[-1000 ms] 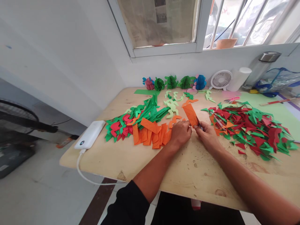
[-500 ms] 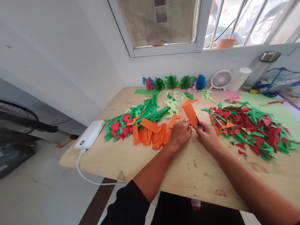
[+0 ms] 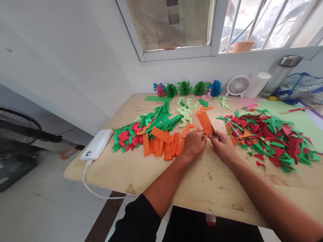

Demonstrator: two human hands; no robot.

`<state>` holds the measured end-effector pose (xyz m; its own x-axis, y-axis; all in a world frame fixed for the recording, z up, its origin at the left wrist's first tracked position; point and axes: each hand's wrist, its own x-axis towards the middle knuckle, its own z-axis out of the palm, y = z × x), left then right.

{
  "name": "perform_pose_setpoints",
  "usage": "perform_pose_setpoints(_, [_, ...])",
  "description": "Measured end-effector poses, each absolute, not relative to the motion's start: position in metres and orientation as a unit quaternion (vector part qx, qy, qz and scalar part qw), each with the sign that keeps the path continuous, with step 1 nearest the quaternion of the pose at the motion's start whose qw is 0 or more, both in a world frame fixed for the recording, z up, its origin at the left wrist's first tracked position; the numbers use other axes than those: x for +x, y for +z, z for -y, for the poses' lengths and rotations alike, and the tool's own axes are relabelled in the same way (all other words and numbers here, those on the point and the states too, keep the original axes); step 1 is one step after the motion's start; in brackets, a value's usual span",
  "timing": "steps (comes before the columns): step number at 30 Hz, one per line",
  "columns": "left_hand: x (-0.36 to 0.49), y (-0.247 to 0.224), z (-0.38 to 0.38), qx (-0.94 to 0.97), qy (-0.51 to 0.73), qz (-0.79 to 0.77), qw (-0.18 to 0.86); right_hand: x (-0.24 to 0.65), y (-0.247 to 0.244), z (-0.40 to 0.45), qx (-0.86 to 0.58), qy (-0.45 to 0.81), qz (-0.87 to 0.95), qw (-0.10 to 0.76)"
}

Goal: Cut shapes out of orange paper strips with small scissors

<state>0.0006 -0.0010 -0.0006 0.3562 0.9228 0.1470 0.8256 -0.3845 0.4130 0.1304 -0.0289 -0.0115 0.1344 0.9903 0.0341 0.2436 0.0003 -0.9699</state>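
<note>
Over the middle of the wooden table [image 3: 121,168], my left hand [image 3: 195,143] pinches the lower end of an orange paper strip [image 3: 205,123]. My right hand [image 3: 223,144] is closed on scissors [image 3: 214,132], whose dark blades lie against the strip's right edge. Their handles are mostly hidden by my fingers. Left of my left hand lie several orange paper pieces [image 3: 161,143], with folded green strips [image 3: 163,119] behind them. Light green wavy cutouts [image 3: 185,116] and an orange cutout [image 3: 188,128] lie just beyond my hands.
Red and green paper scraps [image 3: 275,137] are heaped at the right. A white power bank [image 3: 97,145] with a cable lies at the left edge. Along the wall stand paper figures [image 3: 185,88], a small white fan [image 3: 238,85] and a glass bottle [image 3: 281,74].
</note>
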Motion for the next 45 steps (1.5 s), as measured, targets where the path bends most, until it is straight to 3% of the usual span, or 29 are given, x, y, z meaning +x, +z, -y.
perform_pose_setpoints(45, [0.0012,0.0,0.0013,0.813,0.178,-0.538,0.135,0.1297,-0.0107,0.0293,-0.587,0.404,0.521,0.47])
